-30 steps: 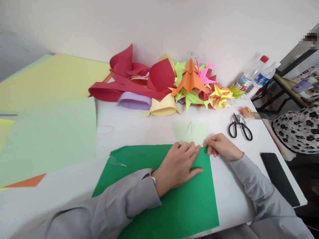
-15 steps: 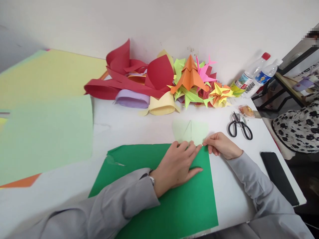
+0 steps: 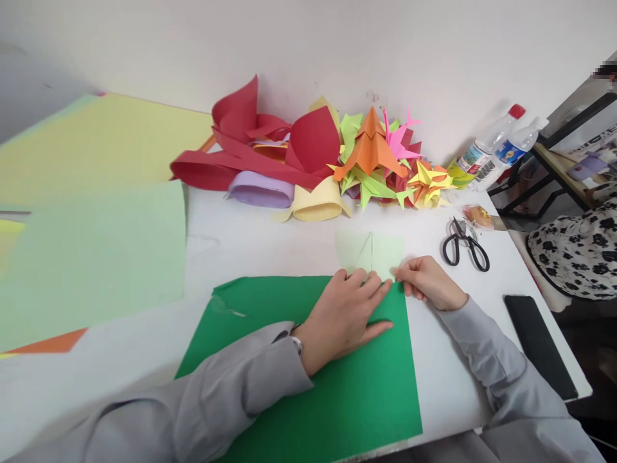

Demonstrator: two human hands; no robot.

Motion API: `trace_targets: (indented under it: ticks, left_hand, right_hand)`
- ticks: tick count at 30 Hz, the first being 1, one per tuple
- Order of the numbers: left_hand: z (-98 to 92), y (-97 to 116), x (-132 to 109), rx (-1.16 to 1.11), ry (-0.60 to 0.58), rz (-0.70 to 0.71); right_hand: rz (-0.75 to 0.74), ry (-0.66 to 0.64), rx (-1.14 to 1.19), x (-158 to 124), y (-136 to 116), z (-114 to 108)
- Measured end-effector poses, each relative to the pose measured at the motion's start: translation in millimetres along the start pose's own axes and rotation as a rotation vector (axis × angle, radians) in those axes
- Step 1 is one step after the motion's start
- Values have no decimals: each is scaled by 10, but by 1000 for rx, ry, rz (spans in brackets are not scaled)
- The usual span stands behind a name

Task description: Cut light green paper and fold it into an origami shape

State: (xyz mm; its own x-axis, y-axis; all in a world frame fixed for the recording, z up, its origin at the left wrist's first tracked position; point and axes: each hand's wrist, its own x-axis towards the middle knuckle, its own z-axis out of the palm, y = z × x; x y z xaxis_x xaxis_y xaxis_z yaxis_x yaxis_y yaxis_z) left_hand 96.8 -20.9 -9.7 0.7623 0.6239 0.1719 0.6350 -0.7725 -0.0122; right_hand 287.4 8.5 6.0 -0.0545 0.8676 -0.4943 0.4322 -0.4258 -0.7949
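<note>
A dark green sheet of paper (image 3: 376,392) lies in front of me. My left hand (image 3: 344,315) rests flat on it, fingers stretched and thumb apart, with the fingertips at its far edge. Just beyond that edge is a small pale green paper (image 3: 388,247) with thin dark lines running to a point on it. The near part of this paper is hidden behind my left fingers. At its near right corner, my right hand (image 3: 431,280) is closed in a pinch on the paper.
Black-handled scissors (image 3: 465,243) and a dark phone (image 3: 540,344) lie at the right. Large pale green sheets (image 3: 96,257) cover the left. Red paper shapes (image 3: 313,138) and folded stars (image 3: 371,151) are piled by the wall, near two bottles (image 3: 486,145). A person's patterned clothing (image 3: 573,247) shows at right.
The view has shifted slightly, so the sheets and pile appear a little further right. Both hands keep nearly the same pose on the papers.
</note>
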Motion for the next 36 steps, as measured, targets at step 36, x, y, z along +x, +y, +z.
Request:
trace_targets:
  ticks: [36]
  left_hand:
    - [49,-3,-11,-28,57,6]
  right_hand:
    - [-241,-19,-222,24,86,-60]
